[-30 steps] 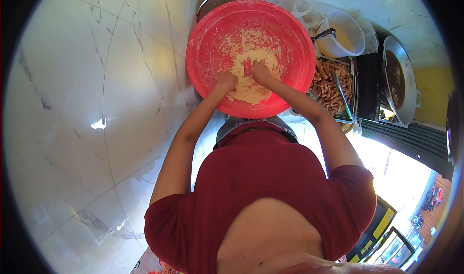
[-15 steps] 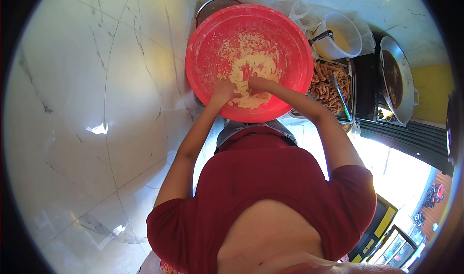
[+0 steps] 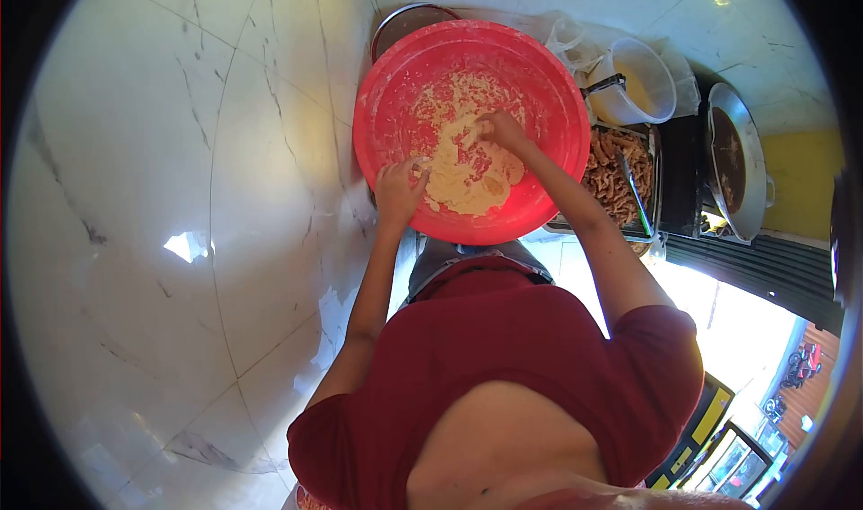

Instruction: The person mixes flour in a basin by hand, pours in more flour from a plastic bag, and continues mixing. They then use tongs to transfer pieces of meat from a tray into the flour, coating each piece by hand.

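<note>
A large red plastic basin [image 3: 378, 106] stands in front of me, its inside dusted with flour. Pale yellow flour [image 3: 463, 186] lies in a clumpy heap over its bottom, with red showing through in patches. My left hand [image 3: 400, 191] is at the basin's left side, thumb and fingers apart, the fingertips at the edge of the heap. Farther in and to the right, my right hand [image 3: 503, 131] has its fingers curled down at the flour; whatever is between them is hidden.
Right of the basin, a tray [image 3: 654, 182] holds brown fried strips [image 3: 616, 164] with tongs [image 3: 634, 186] on top. Behind it stands a translucent tub [image 3: 661, 83] of yellowish contents. A wide metal pan [image 3: 751, 133] of dark liquid is farther right. A tiled wall [image 3: 135, 195] rises at left.
My hands have moved apart: the left went left and toward me, the right went away from me and slightly right. More of the flour between them now shows.
</note>
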`<move>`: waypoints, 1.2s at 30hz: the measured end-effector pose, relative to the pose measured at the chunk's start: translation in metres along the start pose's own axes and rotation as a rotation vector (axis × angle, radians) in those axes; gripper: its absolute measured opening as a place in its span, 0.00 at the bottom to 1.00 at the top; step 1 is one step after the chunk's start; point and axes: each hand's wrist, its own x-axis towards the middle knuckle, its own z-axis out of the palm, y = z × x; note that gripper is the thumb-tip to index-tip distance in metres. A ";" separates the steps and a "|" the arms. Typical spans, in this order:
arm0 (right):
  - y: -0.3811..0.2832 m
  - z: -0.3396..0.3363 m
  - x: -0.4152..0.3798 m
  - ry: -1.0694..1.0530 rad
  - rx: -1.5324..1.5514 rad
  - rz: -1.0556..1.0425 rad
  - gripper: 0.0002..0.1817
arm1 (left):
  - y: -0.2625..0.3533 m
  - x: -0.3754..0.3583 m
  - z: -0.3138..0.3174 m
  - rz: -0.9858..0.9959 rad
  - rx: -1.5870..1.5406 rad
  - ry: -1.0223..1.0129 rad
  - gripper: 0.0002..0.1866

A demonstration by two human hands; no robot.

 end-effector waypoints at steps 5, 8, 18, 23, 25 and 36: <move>-0.027 -0.012 -0.003 -0.050 -0.260 -0.246 0.18 | 0.000 0.001 -0.001 0.008 0.005 0.006 0.13; -0.010 -0.002 0.005 -0.080 -0.278 -0.427 0.16 | 0.002 0.002 -0.003 -0.034 -0.002 -0.038 0.15; 0.035 0.014 0.031 0.399 0.170 0.033 0.11 | 0.002 0.003 -0.004 -0.059 -0.002 -0.075 0.14; -0.016 0.035 0.028 0.104 0.063 -0.154 0.12 | 0.001 0.004 -0.002 -0.061 -0.013 -0.062 0.14; -0.040 0.044 0.014 -0.033 0.049 -0.352 0.09 | 0.003 0.005 -0.002 -0.049 -0.010 -0.052 0.13; -0.064 0.053 -0.075 -0.572 0.023 -0.414 0.27 | -0.003 0.002 0.005 -0.033 0.029 -0.037 0.13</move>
